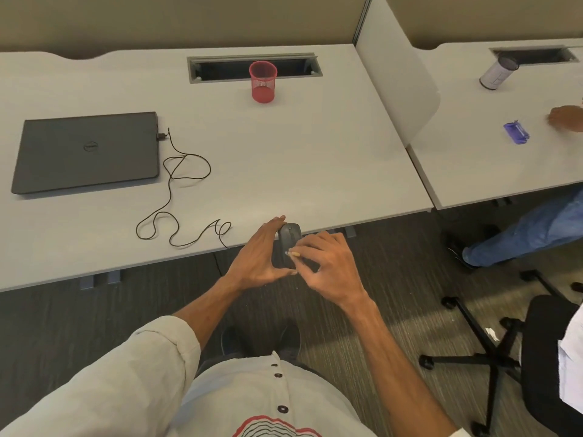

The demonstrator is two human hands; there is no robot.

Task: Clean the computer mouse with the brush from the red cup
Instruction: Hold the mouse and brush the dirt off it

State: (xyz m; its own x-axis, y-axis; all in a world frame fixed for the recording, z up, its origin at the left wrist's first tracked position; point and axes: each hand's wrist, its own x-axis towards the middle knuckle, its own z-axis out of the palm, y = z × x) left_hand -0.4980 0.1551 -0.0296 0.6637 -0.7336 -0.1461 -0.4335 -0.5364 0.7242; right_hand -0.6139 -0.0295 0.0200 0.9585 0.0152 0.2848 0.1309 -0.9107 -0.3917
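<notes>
A dark grey computer mouse (288,239) is held just past the desk's front edge, over the floor. My left hand (260,255) grips it from the left side, thumb underneath. My right hand (328,263) pinches a small brush (291,254) with a yellowish handle, its pale bristles touching the mouse's top near the middle. Most of the brush is hidden in my fingers. The mouse's thin black cable (176,197) loops across the desk to a shut laptop. The red mesh cup (262,82) stands upright at the back of the desk; I see nothing sticking out of it.
A shut black laptop (86,151) lies at the left of the grey desk (284,159). A cable slot (220,69) runs behind the cup. On the neighbouring desk are a white cylinder (498,72), a blue object (516,132) and another person's hand (564,118). An office chair (536,351) stands at the right.
</notes>
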